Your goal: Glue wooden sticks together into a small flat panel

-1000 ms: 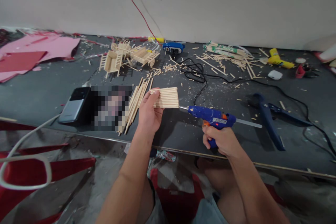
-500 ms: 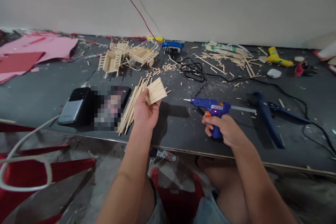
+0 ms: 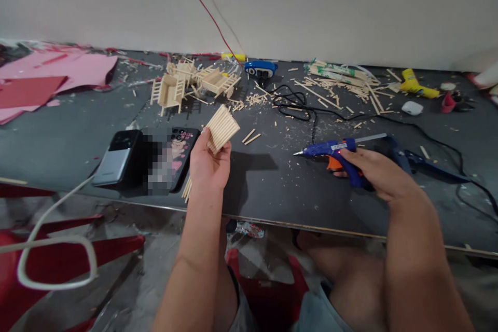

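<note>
Glue gun (image 3: 330, 149): landmark; nozzle is pointing left and slightly toward the person, long axis running nearly crosswise over the dark table (image 3: 295, 197), translucent glue stick (image 3: 371, 138) jutting out the rear.
Stick panel (image 3: 222, 128): hanging in the air left of the glue gun, well apart from its nozzle; sticks are running near-left to far-right, flat face tilting toward the camera.
Left hand (image 3: 210, 166): partly closing, gripping the panel's near end, thumb lying on one edge, fingers going behind; forearm extending forward.
Right hand (image 3: 377, 168): wrapping around the gun's handle, thumb lying along the body, fingers curling under near the orange trigger (image 3: 333, 163); cannot tell if pressing.
Materials: panel is showing pale round wooden sticks, ribbed, roughly rectangular; gun is showing blue plastic, metal tip.
Loose sticks (image 3: 251, 137): two are lying left of the glue gun.
Patterned phone (image 3: 182, 153): lying farther left of the glue gun.
Wooden models (image 3: 170, 92): standing behind-left of the glue gun.
</note>
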Tool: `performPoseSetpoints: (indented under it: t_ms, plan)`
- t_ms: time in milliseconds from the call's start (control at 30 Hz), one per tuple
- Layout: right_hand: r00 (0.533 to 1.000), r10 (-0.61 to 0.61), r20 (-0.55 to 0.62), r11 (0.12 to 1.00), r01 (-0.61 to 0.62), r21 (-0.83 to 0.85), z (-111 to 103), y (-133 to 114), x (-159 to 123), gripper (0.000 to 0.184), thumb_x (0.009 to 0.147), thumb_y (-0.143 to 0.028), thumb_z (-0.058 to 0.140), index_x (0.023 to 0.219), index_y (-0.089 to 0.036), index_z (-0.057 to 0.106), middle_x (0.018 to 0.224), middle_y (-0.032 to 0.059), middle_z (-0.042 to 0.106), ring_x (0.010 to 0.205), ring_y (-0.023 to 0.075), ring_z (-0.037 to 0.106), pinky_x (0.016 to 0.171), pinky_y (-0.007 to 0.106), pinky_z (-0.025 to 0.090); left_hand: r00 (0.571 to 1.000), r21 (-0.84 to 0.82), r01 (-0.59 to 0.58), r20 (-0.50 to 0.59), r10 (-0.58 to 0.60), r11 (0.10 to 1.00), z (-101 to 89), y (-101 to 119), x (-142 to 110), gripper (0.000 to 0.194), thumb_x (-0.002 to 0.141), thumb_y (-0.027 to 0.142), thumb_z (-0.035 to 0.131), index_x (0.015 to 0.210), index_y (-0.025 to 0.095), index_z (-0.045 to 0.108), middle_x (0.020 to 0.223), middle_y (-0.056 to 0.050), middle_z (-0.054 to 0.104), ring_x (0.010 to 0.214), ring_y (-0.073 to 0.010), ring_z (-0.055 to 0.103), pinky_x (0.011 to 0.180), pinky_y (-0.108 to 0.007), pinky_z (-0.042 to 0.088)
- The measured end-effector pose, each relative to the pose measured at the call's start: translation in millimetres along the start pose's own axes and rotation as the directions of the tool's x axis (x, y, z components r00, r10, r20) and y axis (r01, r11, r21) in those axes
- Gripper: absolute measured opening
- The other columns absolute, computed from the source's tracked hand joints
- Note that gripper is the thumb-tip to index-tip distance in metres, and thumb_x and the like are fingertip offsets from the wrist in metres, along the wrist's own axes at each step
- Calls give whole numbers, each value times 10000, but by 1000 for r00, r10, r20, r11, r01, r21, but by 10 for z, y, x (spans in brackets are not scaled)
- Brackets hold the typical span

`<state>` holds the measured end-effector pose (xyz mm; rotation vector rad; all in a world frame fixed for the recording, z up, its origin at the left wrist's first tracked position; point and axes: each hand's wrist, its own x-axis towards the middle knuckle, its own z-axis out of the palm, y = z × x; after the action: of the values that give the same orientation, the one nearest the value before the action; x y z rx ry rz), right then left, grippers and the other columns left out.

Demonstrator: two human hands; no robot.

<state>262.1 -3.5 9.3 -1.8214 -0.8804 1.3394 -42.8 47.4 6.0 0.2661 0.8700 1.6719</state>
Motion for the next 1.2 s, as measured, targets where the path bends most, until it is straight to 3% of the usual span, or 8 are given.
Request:
performPoseSetpoints:
  t_ms: [133,300,367,500,667,867,1133,1200]
  plan:
    - [979,-114,-167,990,99,-99,-226,-25,-25,171,712,-415,695,780,-259,719,835,53,716,676,174,628,545,287,467,1000,-18,15,-3,-15,1000,-6,36,-7,85,794,200,577,724,179,621,808,-41,653,635,-78,563,524,-160,430]
    - [849,-281,-448,946,165,-280,-262,-228,-233,158,678,-408,721,803,-312,725,819,47,704,636,178,569,526,317,361,999,-49,38,-32,-40,998,16,86,-21,83,806,193,565,750,173,622,792,-32,651,643,-80,572,543,-163,448]
    - [860,-372,-349,892,228,-391,-97,-357,-295,131,708,-399,697,802,-312,725,783,29,701,649,184,580,548,313,374,999,-37,36,-31,-37,999,14,90,-15,73,804,202,568,757,177,618,792,-29,654,658,-84,583,555,-166,455]
    - [898,-432,87,700,395,-595,549,-574,-223,188,741,-384,669,885,-275,723,786,27,700,631,188,602,577,318,421,1000,-24,20,-1,-20,1000,-14,72,6,49,774,226,608,769,179,620,802,-30,668,701,-101,611,593,-186,477]
    - [684,-564,462,365,708,-604,1341,-574,169,234,788,-214,604,1001,-177,693,1145,97,643,1038,268,578,901,398,424,1000,-25,4,23,-4,1000,-19,82,-4,54,780,229,608,775,179,628,811,-23,677,692,-97,616,593,-189,477]
    - [629,-562,536,187,729,-659,1606,-530,433,211,802,-168,583,983,-161,690,1031,124,666,977,275,572,884,430,420,1000,-58,-4,-27,2,998,13,164,-52,122,821,179,543,738,159,630,756,-20,675,640,-84,604,594,-184,481]
    - [681,-472,560,158,690,-706,1657,-543,297,182,800,-94,488,799,-133,665,839,137,667,777,229,575,704,355,407,999,-6,-21,34,21,1000,-32,167,-81,42,771,189,593,754,160,619,760,-12,684,645,-89,613,541,-171,451]
    - [717,-456,527,219,665,-714,1609,-577,208,187,805,-107,472,811,-133,657,857,141,669,771,223,576,672,339,399,997,22,-43,64,42,999,-49,147,-95,47,750,207,617,769,163,619,783,-11,686,667,-94,618,579,-182,465]
